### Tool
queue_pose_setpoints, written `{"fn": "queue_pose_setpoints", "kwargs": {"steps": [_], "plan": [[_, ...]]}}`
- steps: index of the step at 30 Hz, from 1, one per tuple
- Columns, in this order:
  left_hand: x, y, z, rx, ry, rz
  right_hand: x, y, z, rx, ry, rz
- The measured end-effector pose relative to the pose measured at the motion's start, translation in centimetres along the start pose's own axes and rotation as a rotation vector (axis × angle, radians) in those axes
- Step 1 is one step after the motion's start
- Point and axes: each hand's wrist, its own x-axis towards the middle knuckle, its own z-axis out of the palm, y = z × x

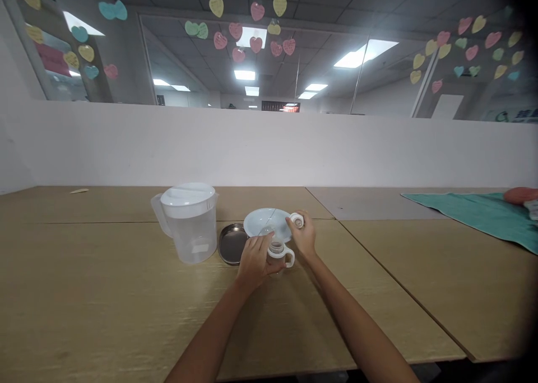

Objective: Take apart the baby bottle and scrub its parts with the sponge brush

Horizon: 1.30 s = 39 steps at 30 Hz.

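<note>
My left hand (254,262) is wrapped round a small clear bottle (276,250) with white side handles, which stands on the wooden table (126,304). Just right of it, my right hand (303,234) pinches a small white cap (297,220) lifted a little above the bottle's mouth. Behind both hands lies a pale blue plate (263,220). A round metal dish (232,243) rests to the left of the plate.
A translucent plastic jug (190,222) with a white lid stands left of the metal dish. A teal cloth (479,212) with an orange object (520,195) on it lies at the far right. A white partition wall (269,148) runs along the table's back edge.
</note>
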Motion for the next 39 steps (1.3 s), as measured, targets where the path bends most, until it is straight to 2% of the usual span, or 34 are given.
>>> {"fn": "queue_pose_setpoints", "kwargs": {"steps": [3,6,8,13,17,22,25,28,30,34,37,39], "plan": [[0.0,0.2,-0.7,-0.033,0.049,0.035,0.1,-1.3,-0.5,0.022,0.001,0.044],[0.0,0.5,-1.0,-0.038,0.075,0.036,-0.1,-2.4,-0.8,-0.012,-0.022,-0.001],[0.0,0.6,-1.0,-0.031,0.052,0.050,-0.3,-2.8,-0.8,-0.037,-0.069,-0.032],[-0.1,0.7,-0.7,-0.010,-0.004,0.072,-0.2,-2.5,-1.0,-0.069,-0.191,-0.027],[-0.1,0.6,-0.6,-0.004,0.002,0.071,0.0,-1.9,-1.1,-0.077,-0.207,0.024],[0.0,0.7,-0.8,0.011,0.003,0.060,0.2,-2.0,-1.2,-0.063,-0.218,-0.041],[0.0,0.7,-0.9,0.015,0.044,0.045,0.4,-2.2,-1.1,-0.024,-0.187,-0.045],[-0.2,0.6,-0.9,0.014,0.134,-0.001,0.4,-2.8,-1.2,0.012,-0.192,-0.003],[-0.2,0.4,-0.9,0.025,0.205,-0.032,0.4,-3.9,-1.3,-0.009,-0.229,-0.041],[-0.4,0.3,-0.8,0.067,0.303,-0.053,-0.2,-7.9,-1.4,-0.132,-0.375,-0.266],[-0.6,0.0,-0.6,0.076,0.371,-0.030,-1.2,-11.0,-0.8,-0.285,-0.514,-0.414],[-0.8,-0.2,-0.5,0.049,0.430,-0.039,-2.0,-12.5,-0.1,-0.380,-0.562,-0.460]]}}
